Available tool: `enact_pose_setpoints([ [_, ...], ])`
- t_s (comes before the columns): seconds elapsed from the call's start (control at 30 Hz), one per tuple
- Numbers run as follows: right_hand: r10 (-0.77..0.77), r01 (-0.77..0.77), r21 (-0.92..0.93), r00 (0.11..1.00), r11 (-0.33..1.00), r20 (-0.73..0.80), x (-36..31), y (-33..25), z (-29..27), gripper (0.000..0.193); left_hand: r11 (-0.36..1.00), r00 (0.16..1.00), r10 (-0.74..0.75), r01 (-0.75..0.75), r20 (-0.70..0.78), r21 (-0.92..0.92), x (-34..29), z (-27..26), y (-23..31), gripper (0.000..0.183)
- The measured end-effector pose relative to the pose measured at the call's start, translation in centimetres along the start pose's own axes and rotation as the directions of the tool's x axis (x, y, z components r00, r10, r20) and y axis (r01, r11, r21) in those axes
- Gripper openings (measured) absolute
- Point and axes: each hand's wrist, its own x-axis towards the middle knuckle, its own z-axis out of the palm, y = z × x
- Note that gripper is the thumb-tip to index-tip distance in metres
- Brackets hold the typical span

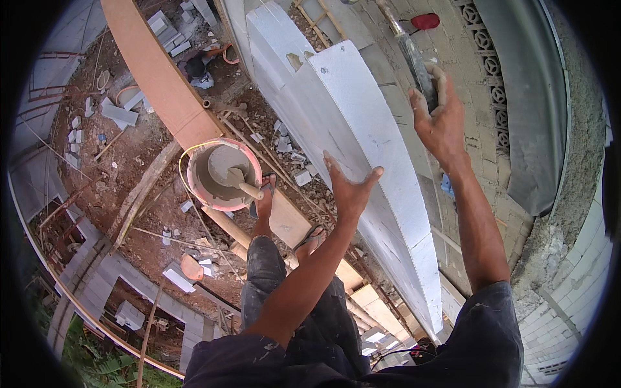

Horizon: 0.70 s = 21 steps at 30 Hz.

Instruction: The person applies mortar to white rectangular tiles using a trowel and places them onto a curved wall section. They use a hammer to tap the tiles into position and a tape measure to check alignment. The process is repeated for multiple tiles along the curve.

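My left hand [351, 192] is open, thumb and fingers apart. It is at the edge of a pale block wall [362, 110]; I cannot tell whether it touches. To the right, my right hand [442, 118] is closed around the dark grip of a long tool [414, 57] with a lighter shaft. The tool's far end is unclear, so its kind is uncertain. Left of the wall, a pinkish bucket [253, 158] holds grey mortar [223, 161]. A trowel [240, 181] rests in the mortar, its wooden handle leaning towards the rim.
My sandalled feet stand on a narrow wooden plank [284, 216] beside the wall. A long board [155, 71] runs past the bucket. Far below, another person [197, 68] is among rubble and loose blocks [119, 113]. A red item [425, 21] lies beyond my right hand.
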Motion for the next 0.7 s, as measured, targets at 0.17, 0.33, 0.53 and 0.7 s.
enact_pose_setpoints([
  [0.17,0.510,-0.518,0.348,0.851,0.781,0.124,-15.7,4.8,-2.2,0.030,0.588,0.630,0.776,-0.719,-0.009,0.370,10.8,-6.2,13.6,0.041],
  [0.33,0.697,-0.663,0.590,0.682,0.460,0.223,-22.6,3.5,2.9,0.038,0.070,0.701,0.279,-0.696,0.656,0.715,22.9,-2.5,20.8,0.075],
  [0.53,0.662,-0.513,0.632,0.750,0.582,-0.001,-23.5,0.9,6.5,0.040,0.021,0.789,-0.085,-0.608,0.608,0.793,23.2,0.2,22.5,0.092],
  [0.7,0.660,-0.565,0.487,0.750,0.666,-0.033,-21.6,0.3,10.0,0.038,-0.060,0.766,-0.105,-0.641,0.634,0.765,23.4,0.7,23.1,0.094],
])
